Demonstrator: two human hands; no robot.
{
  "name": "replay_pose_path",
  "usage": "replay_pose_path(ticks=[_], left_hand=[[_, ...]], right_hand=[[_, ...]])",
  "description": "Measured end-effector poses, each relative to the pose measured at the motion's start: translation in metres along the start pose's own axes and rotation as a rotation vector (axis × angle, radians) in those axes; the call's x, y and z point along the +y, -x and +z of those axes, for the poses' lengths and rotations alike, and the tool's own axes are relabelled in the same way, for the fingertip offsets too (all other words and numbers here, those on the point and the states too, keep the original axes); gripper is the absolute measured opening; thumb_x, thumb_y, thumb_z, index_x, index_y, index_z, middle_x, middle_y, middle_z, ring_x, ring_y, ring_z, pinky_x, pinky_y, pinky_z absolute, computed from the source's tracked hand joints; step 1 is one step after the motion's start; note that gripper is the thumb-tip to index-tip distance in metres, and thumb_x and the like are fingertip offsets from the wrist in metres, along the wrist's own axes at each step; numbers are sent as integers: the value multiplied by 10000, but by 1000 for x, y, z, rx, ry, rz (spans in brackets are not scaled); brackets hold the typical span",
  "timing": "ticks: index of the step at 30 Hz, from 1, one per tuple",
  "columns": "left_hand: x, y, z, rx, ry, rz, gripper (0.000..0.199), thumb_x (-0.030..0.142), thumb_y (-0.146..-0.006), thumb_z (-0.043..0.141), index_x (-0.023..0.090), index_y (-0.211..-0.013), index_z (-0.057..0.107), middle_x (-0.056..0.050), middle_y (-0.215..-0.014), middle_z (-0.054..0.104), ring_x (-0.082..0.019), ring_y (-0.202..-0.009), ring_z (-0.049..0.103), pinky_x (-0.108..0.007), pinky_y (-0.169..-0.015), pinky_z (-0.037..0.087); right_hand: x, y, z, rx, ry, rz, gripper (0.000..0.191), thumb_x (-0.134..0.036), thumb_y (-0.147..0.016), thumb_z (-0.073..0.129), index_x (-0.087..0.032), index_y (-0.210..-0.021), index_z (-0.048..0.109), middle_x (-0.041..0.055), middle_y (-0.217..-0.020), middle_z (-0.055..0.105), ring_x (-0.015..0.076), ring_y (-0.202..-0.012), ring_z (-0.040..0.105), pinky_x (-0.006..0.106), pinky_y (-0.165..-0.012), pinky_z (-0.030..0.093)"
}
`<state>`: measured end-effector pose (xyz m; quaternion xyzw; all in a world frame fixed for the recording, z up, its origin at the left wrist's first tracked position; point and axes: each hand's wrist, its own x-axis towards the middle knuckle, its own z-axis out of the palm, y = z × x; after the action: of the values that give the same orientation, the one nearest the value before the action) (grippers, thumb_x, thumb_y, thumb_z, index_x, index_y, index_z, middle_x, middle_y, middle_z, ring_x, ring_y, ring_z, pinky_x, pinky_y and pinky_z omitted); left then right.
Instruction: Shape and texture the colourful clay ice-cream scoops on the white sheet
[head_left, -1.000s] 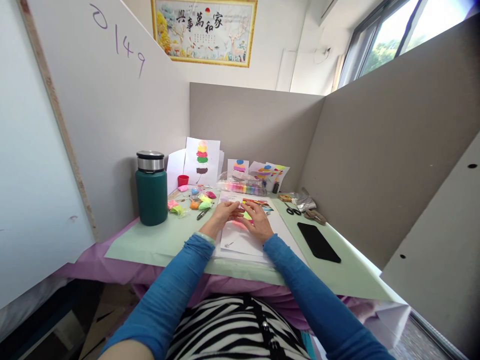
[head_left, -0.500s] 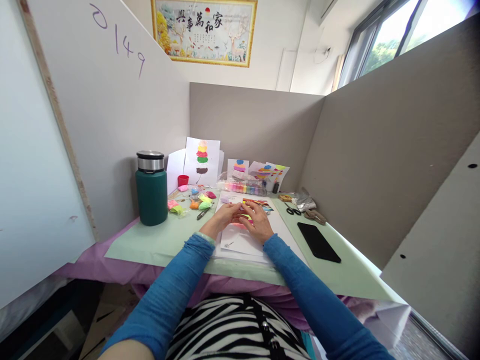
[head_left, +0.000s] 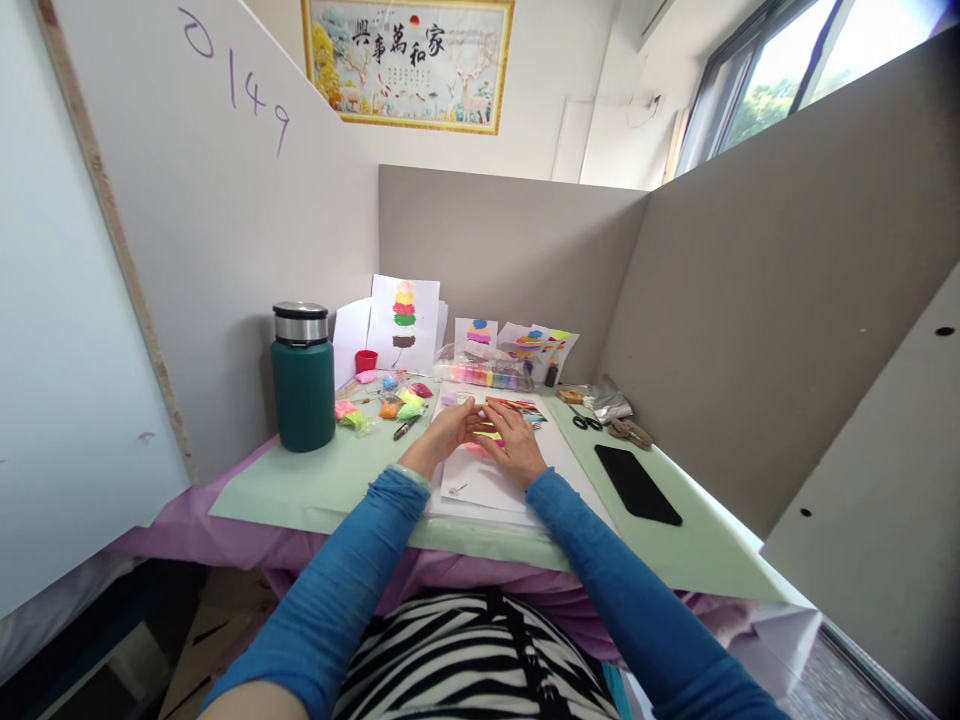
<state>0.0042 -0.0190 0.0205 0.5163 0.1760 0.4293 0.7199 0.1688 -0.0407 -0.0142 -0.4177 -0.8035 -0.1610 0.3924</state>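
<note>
Green-covered desk: two hands close over a white sheet

Nearest, blue sleeves reach forward over the desk's near edge. The left hand and the right hand face each other just above the white sheet, which lies flat in the middle of the desk. Both have fingers half curled, their tips nearly meeting; whether something tiny is pinched between them, I cannot tell. Since half a second ago the wrists have kept their place and only the fingers differ: the left fingertips have lifted slightly and drawn a little away from the right ones. On the sheet, a pink patch shows below the hands much as it did, so the change looks like fine fingertip handling, with nothing laid down.

Past the fingertips, a lilac lump lies at the far left of the papers, and multicoloured strips, too small to identify, lie by the right hand. On the left are a pen, bright packets and a green bottle; on the right, a black phone with scissors beyond it. None of these has shifted.

Farther back sit a clear bag of coloured pieces, a red cup and an upright drawing. Behind rises a grey partition, with a framed picture on the wall above.
</note>
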Motion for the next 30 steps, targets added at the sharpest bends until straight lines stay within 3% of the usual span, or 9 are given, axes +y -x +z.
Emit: replay_pose_path(ticks=[4, 8, 15, 22, 30], left_hand=[[0, -2, -1, 9, 23, -41, 476, 551, -888, 485, 123, -980, 670, -129, -953, 696, -191, -802, 657, -298, -722, 501], [0, -3, 0, -74, 12, -149, 604, 654, -865, 417, 117, -989, 663, -125, -868, 692, -197, -772, 655, -300, -711, 495], [6, 3, 4, 37, 6, -34, 637, 690, -848, 401, 132, -1017, 659, -136, -990, 686, -202, -818, 653, -323, -775, 495], [2, 1, 4, -131, 2, -137, 695, 702, -860, 344, 111, -1051, 655, -152, -979, 689, -215, -877, 645, -344, -827, 478], [2, -1, 3, -67, -7, -62, 697, 716, -848, 352, 119, -1032, 658, -145, -1030, 686, -204, -869, 646, -310, -794, 487]], right_hand=[[-3, 0, 0, -45, 23, -27, 567, -459, -933, 469, -214, -1441, 407, 115, -1447, 444, 279, -1331, 401, 475, -1040, 363], [-3, 0, -1, -49, 33, -34, 617, -454, -921, 490, -188, -1464, 366, 134, -1452, 433, 287, -1348, 379, 487, -1059, 341], [-2, 1, 2, -56, 27, -21, 612, -487, -930, 462, -177, -1452, 384, 137, -1460, 419, 292, -1359, 362, 490, -1062, 329], [-4, -1, 0, -80, -3, -44, 681, -482, -918, 477, -165, -1492, 294, 162, -1476, 387, 289, -1377, 337, 504, -1072, 313], [-8, -1, -3, -106, -1, -79, 659, -481, -922, 484, -193, -1488, 309, 134, -1471, 404, 279, -1389, 317, 496, -1074, 317]])
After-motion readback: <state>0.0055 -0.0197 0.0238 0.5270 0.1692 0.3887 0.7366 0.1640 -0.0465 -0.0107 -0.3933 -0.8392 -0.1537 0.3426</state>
